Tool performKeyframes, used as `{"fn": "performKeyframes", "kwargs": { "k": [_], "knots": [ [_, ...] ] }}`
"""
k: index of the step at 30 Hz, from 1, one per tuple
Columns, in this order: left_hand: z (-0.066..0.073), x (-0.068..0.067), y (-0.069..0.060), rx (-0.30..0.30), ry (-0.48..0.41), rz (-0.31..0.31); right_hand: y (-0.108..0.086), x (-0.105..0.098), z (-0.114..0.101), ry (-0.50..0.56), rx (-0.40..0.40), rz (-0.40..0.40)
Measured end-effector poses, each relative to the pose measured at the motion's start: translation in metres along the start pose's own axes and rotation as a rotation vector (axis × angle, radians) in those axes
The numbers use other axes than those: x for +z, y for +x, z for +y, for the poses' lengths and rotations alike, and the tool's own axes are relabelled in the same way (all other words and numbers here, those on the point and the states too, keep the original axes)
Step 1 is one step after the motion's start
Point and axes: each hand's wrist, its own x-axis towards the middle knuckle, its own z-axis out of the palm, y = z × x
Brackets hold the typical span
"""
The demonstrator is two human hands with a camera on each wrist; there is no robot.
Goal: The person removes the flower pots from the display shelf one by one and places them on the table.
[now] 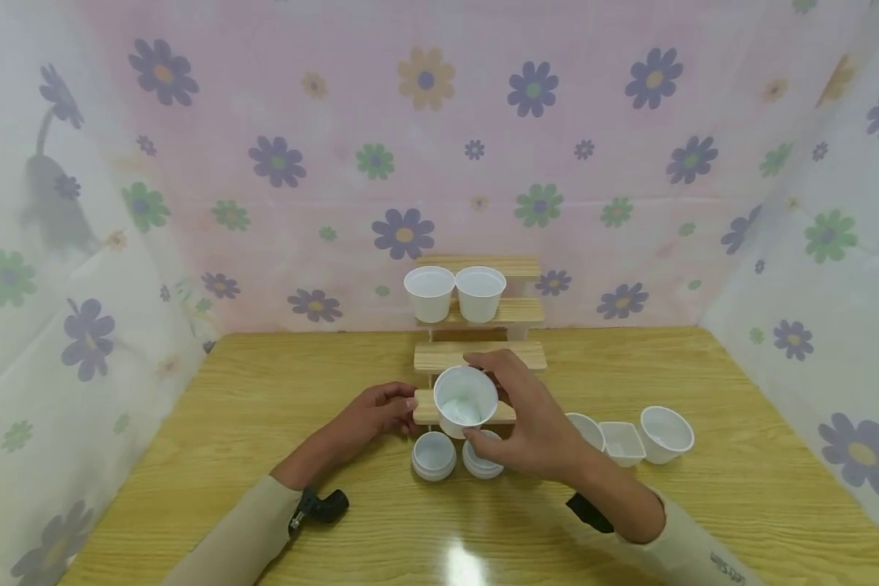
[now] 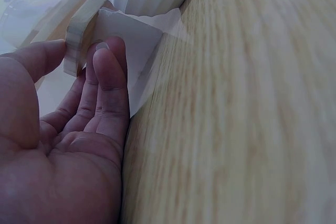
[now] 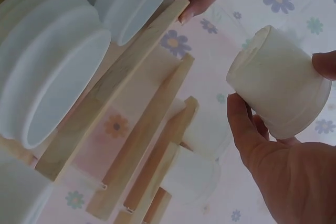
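My right hand (image 1: 538,427) holds a small white plastic pot (image 1: 460,427) by its sides, thumb on one side and fingers on the other. The pot is in the air over the lowest step of a tiered wooden stand (image 1: 479,356); the right wrist view shows the pot (image 3: 278,85) apart from the boards. At the stand's left end, my left hand (image 1: 381,415) pinches the end of the lowest step (image 2: 79,43), thumb against the wood and fingers curled behind it. Two white pots (image 1: 430,297) stand side by side on an upper step.
Two ribbed white pots (image 1: 434,457) sit on the table (image 1: 286,391) in front of the stand. To the right are a square white pot (image 1: 623,442) and two round ones, one (image 1: 666,435) beside it and another partly behind my right hand. Flowered cloth (image 1: 337,268) encloses the back and sides.
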Motion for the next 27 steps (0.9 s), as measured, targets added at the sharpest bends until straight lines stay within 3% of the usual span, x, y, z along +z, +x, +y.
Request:
{"fn": "performKeyframes", "kwargs": {
  "k": [13,27],
  "knots": [
    [-0.001,-0.001,0.000,0.004,-0.001,-0.003,-0.004,0.013,-0.005,0.014,0.049,-0.093],
    [-0.004,-0.002,0.000,-0.007,0.008,0.012,-0.014,0.028,-0.006,-0.100,0.026,-0.154]
  ]
}}
